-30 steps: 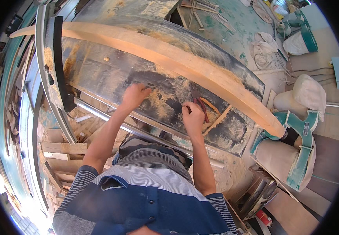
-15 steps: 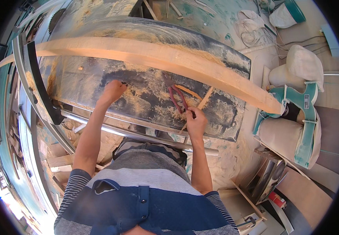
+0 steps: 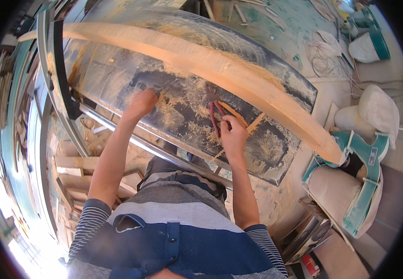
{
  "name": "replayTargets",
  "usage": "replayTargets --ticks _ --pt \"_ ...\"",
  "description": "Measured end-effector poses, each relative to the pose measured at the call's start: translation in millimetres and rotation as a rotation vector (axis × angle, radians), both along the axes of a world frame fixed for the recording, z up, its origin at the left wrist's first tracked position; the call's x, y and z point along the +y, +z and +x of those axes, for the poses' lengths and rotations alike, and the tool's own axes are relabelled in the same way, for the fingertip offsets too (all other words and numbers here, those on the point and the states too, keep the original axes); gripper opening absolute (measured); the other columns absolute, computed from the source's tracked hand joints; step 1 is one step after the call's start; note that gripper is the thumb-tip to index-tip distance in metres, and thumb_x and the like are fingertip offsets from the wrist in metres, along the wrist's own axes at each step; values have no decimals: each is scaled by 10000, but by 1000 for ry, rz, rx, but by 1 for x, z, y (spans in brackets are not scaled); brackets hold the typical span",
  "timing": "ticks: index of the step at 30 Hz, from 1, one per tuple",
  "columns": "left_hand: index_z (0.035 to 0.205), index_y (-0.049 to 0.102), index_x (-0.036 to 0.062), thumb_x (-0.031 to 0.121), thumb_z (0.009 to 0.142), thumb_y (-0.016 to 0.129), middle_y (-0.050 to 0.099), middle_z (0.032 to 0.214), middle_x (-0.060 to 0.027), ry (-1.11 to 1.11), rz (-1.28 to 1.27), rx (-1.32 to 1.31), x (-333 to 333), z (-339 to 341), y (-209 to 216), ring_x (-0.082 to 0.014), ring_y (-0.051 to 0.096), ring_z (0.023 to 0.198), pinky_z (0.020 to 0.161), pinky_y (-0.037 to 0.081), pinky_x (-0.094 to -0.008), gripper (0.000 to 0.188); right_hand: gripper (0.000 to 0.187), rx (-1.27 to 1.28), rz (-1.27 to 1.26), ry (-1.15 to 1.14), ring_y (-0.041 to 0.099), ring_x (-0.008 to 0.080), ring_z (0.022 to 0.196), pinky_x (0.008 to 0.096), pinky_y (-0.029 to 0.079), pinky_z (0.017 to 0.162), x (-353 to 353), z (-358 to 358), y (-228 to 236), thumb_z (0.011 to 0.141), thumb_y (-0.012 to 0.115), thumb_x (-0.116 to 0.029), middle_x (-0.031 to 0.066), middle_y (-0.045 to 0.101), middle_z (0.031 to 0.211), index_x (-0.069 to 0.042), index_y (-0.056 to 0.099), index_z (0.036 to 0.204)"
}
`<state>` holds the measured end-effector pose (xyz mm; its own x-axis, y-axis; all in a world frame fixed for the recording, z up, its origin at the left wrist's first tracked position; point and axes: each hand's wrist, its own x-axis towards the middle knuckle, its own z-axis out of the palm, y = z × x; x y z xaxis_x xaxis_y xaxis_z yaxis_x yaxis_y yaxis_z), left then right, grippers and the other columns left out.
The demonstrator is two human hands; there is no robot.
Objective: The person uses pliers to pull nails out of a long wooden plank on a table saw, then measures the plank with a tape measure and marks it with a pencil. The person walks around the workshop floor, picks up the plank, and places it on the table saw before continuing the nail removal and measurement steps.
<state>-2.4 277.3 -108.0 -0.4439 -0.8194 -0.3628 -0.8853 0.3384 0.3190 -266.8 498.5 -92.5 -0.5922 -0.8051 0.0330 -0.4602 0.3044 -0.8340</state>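
Note:
My left hand [image 3: 143,103] is closed in a fist low over the sawdust-covered dark tabletop [image 3: 183,110]; whatever it holds, if anything, is hidden. My right hand [image 3: 234,135] is closed in a pinch beside the red handles of a pair of pliers [image 3: 213,109]. I cannot make out what those fingers hold. The pliers lie with jaws pointing away from me and handles slightly apart. A thin wood strip [image 3: 256,122] runs beneath my right hand, and a short orange sliver [image 3: 231,112] lies beside the pliers. Beyond both hands stretches a long, curved-looking wooden beam [image 3: 187,53].
A metal rail [image 3: 141,145] runs along the table's near edge. An upright frame with a black edge [image 3: 61,69] stands at left. At right are a green machine [image 3: 369,186] with cloth bags and stacked boards. Wood offcuts [image 3: 73,186] lie below left.
The whole view has shifted and tilted as my head moved. My right hand has come slightly closer to the pliers' handles. My left hand stays closed over the table.

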Motion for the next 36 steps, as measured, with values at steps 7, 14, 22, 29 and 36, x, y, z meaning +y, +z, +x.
replayTargets --ticks 7,14,22,29,36 --pt "775 659 -20 282 938 598 668 748 -186 399 187 320 22 10 8 -360 634 686 637 485 -454 349 89 28 -108 385 695 322 780 410 548 698 -64 69 -3 871 714 -77 156 708 912 -25 728 942" --pt "839 514 187 278 1066 506 287 592 105 1327 1030 1679 156 100 21 -64 273 466 410 204 -222 245 156 322 -98 650 680 353 821 462 528 699 -134 114 -16 880 699 -95 142 676 932 -83 735 1032" --pt "974 598 120 230 1036 582 615 790 -1 1596 894 1803 281 160 -6 -148 623 693 583 540 -291 127 136 728 147 942 654 415 979 521 524 825 -172 122 -22 950 615 -158 208 675 1033 -56 667 1024" --pt "1177 602 44 141 1010 620 692 1111 -98 1383 844 2149 290 168 -22 -222 706 965 826 606 -330 194 92 864 211 875 624 431 920 533 492 817 -160 141 -24 933 540 -62 213 626 1010 -7 575 998" --pt "1114 640 22 303 1029 600 668 1051 -68 1250 1042 2072 288 158 -37 -211 676 1015 919 577 -357 297 138 154 330 1007 634 300 805 386 517 760 -34 229 20 926 623 -88 172 661 909 32 642 992"
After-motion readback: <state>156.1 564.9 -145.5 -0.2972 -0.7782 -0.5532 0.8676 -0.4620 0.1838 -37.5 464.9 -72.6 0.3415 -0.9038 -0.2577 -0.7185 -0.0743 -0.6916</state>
